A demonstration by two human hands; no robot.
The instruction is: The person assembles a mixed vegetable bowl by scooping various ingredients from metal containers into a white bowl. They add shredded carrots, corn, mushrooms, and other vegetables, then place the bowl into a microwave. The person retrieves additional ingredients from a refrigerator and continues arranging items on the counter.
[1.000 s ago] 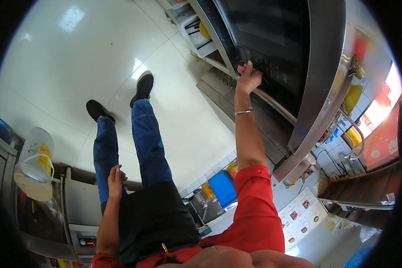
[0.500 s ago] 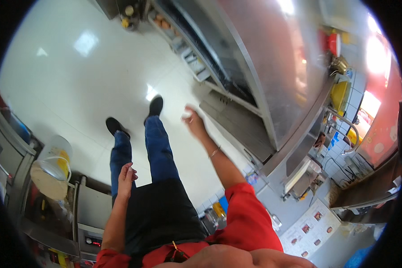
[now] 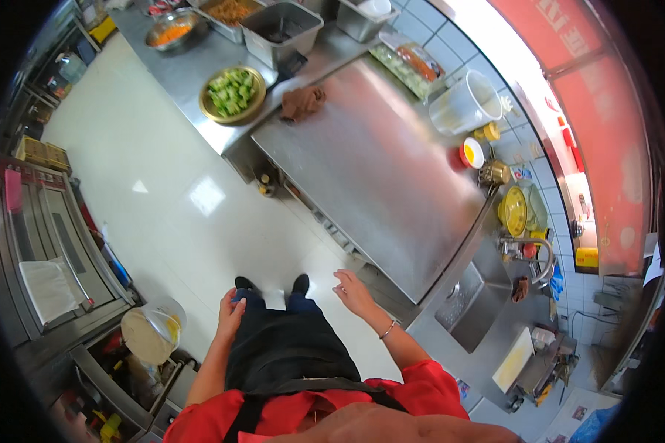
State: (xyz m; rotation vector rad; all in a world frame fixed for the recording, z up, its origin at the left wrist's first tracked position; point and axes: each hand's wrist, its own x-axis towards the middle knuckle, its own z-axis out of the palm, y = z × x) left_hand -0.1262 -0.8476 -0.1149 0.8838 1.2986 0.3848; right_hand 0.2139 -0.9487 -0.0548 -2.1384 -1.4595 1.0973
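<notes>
My left hand [image 3: 230, 313] hangs beside the dark apron [image 3: 292, 347], loosely curled with fingers a little apart and nothing visible in it. On the other side my right hand [image 3: 355, 292] is held out over the floor, its fingers spread and empty, with a bracelet [image 3: 389, 329] at the wrist. Nearest to that hand is the bare steel worktop [image 3: 369, 184]. A crumpled brown cloth [image 3: 303, 103] lies at its far left corner. Beyond it, a brass-coloured bowl of chopped green vegetables [image 3: 233, 96] stands on the adjoining steel counter [image 3: 192, 96].
Steel pans [image 3: 282, 33] and a bowl of orange shreds [image 3: 172, 31] stand at the back. Along the tiled wall are a clear tub [image 3: 465, 103] and a yellow basin [image 3: 513, 210]. A sink [image 3: 473, 306] lies right; a white bucket [image 3: 155, 328] stands left on the pale floor [image 3: 155, 229].
My view has lifted and turned, bringing the worktop, far counter and vegetable bowl into sight. My right hand has come lower in the picture; both hands stay free of objects.
</notes>
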